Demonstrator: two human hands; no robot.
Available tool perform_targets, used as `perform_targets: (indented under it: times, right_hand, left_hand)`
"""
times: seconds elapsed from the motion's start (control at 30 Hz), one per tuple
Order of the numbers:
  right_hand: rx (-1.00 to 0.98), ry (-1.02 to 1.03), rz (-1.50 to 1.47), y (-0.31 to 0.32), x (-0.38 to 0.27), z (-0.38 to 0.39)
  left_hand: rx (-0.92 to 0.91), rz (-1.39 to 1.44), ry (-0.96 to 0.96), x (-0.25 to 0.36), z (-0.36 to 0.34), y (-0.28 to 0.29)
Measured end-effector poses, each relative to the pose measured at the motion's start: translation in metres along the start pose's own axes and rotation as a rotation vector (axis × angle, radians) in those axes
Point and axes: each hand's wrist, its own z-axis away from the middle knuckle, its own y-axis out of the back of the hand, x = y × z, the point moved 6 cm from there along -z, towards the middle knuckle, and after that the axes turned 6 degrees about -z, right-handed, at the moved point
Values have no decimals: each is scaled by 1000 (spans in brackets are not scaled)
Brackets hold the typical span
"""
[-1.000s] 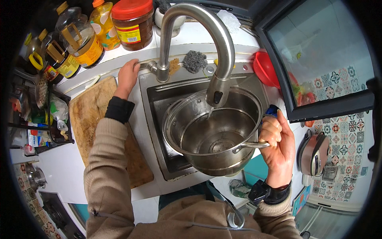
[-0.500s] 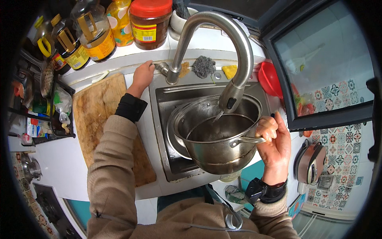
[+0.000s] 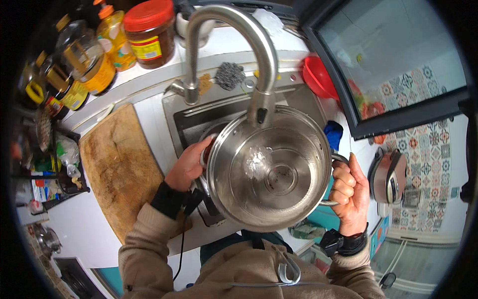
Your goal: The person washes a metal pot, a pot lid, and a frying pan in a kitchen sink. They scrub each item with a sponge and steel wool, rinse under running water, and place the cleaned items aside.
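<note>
A stainless steel pot (image 3: 239, 184) hangs over the near side of the sink (image 3: 172, 117), its mouth tipped up so the inside shows. A little water glistens on its bottom, with small dark specks in the central ring. My right hand (image 3: 350, 192) is closed around the pot's right loop handle (image 3: 328, 203). At the opposite side my left hand (image 3: 190, 165) grips the pot by its left handle, fingers partly hidden at the rim. The curved metal faucet (image 3: 269, 60) reaches over the pot's far rim; no stream shows from its spout. Its lever (image 3: 174, 88) is untouched.
A wooden cutting board (image 3: 117, 164) lies left of the sink. Bottles (image 3: 89, 60) and a red-lidded jar (image 3: 149, 37) line the back ledge. A steel wool scrubber (image 3: 229, 75) sits behind the sink. Right are a red basin (image 3: 318, 77) and an open window frame (image 3: 356, 124).
My left hand has left the faucet lever and taken the pot's left handle. The water stream has stopped. The pot has tilted, bringing its inside into view.
</note>
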Motion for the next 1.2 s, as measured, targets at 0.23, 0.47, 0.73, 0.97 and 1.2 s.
perform_targets:
  times: [0.23,0.47,0.73,0.97,1.2]
  right_hand:
    - [91,-267,-80,42,-25,-78]
    - [224,17,235,85,-132,-142]
    - [26,-116,367,89,-108,-126]
    - [381,379,635,92,-163,-72]
    - [269,465,842,83,-170,-120]
  left_hand:
    - [540,265,423,-20,25,38]
    - [408,342,267,-2,-70,9]
    - [566,54,176,18,-21,-4]
    - [442,191,177,-35,-71,-26]
    - [269,-312,-162,-27,-127,-21]
